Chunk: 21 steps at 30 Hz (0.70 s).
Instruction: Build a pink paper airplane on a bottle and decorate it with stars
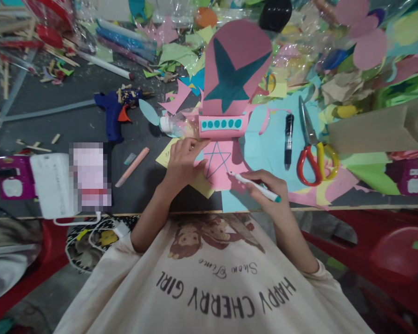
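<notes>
My right hand (pixel 273 190) grips a white felt-tip marker (pixel 256 182) with a green end, its tip on the pink paper (pixel 226 181). A five-pointed star (pixel 218 160) is drawn there in thin dark lines. Lying on the paper's left edge, my left hand (pixel 184 160) has its fingers stretched out. Just above both hands is a pink paper craft (pixel 240 39) with a dark teal star (pixel 231 76) and a pale strip (pixel 222 124) of teal dots. Part of a clear plastic bottle (pixel 176 124) shows at its left side.
A blue glue gun (pixel 111 113) and a peach pen (pixel 132 167) lie to the left. On the right are a black pen (pixel 289 141), red-and-yellow-handled scissors (pixel 310 148) and a cardboard tube (pixel 372 127). Paper scraps (pixel 177 55) cover the back. The table's edge (pixel 362 207) runs before me.
</notes>
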Motion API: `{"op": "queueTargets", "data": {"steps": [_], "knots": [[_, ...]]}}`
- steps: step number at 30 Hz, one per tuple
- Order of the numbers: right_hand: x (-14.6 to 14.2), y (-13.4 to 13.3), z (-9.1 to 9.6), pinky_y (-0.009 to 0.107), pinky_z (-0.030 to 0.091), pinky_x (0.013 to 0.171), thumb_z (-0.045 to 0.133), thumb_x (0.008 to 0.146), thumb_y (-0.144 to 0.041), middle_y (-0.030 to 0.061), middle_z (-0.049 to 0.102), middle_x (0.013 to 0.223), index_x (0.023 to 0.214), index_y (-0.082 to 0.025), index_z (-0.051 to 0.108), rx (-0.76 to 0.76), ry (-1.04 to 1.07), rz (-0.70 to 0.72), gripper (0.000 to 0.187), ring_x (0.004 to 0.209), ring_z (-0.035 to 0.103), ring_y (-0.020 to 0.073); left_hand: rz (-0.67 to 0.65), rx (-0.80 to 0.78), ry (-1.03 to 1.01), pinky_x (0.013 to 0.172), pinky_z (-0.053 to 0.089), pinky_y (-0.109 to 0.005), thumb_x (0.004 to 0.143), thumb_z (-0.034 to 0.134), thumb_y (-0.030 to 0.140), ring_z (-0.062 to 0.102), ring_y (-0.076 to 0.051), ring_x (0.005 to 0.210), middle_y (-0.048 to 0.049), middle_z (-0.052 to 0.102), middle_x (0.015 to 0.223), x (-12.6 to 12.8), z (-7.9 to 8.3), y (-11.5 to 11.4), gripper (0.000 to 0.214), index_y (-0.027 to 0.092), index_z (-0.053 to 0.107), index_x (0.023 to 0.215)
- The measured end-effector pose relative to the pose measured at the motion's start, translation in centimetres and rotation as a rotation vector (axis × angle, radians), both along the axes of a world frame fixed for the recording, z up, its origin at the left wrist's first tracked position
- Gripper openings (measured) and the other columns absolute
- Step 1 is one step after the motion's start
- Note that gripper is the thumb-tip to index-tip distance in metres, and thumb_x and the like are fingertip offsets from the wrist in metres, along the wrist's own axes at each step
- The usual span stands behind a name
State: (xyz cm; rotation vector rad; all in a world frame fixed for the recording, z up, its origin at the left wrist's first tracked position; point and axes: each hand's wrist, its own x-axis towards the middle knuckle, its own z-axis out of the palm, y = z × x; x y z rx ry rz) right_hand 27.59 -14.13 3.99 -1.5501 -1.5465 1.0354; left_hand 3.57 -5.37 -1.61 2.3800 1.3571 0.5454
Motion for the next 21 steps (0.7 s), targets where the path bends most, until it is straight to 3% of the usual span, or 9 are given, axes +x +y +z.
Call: {"op": "queueTargets", "data": {"steps": [5, 10, 13, 21], "knots": [[-2.8, 1.8, -1.4, 0.032, 0.055, 0.072, 0.065, 0.089, -0.030, 0.0024, 0.077, 0.089, 0.101, -0.025, 0.075, 0.099, 0.018, 0.019, 0.017, 0.077, 0.070, 0.0178, -0.003, 0.015, 0.011, 0.089, 0.040, -0.037, 0.099, 0.025, 0.070, 0.053, -0.026, 0.099, -0.0123, 0.061, 0.108, 0.0, 0.0, 0.0, 0.072, 0.021, 0.062, 0.136], [-5.2, 3.3, -2.4, 0.036, 0.057, 0.080, 0.061, 0.092, -0.029, 0.0035, 0.079, 0.098, 0.101, -0.025, 0.075, 0.111, 0.033, 0.019, 0.017, 0.087, 0.073, 0.0197, -0.009, -0.012, 0.034, 0.088, 0.041, -0.039, 0.099, 0.048, 0.051, 0.053, -0.027, 0.100, -0.0122, 0.061, 0.109, 0.1, 0.3, -0.1, 0.051, 0.020, 0.061, 0.137], [-5.6, 3.7, -2.7, 0.037, 0.058, 0.081, 0.061, 0.091, -0.028, 0.0039, 0.080, 0.098, 0.101, -0.024, 0.075, 0.127, 0.041, 0.031, 0.017, 0.089, 0.074, 0.0201, -0.014, 0.010, 0.023, 0.088, 0.041, -0.039, 0.097, 0.055, 0.043, 0.054, -0.028, 0.100, -0.0122, 0.061, 0.108, 0.2, 0.4, -0.1, 0.047, 0.018, 0.062, 0.136], [-5.8, 3.8, -2.9, 0.035, 0.058, 0.079, 0.061, 0.091, -0.026, 0.0051, 0.080, 0.095, 0.098, -0.022, 0.075, 0.154, 0.011, 0.030, 0.016, 0.087, 0.074, 0.0201, -0.005, -0.007, 0.028, 0.089, 0.042, -0.039, 0.094, 0.059, 0.041, 0.054, -0.027, 0.100, -0.0112, 0.061, 0.108, 0.3, 0.5, -0.1, 0.046, 0.020, 0.062, 0.135]]}}
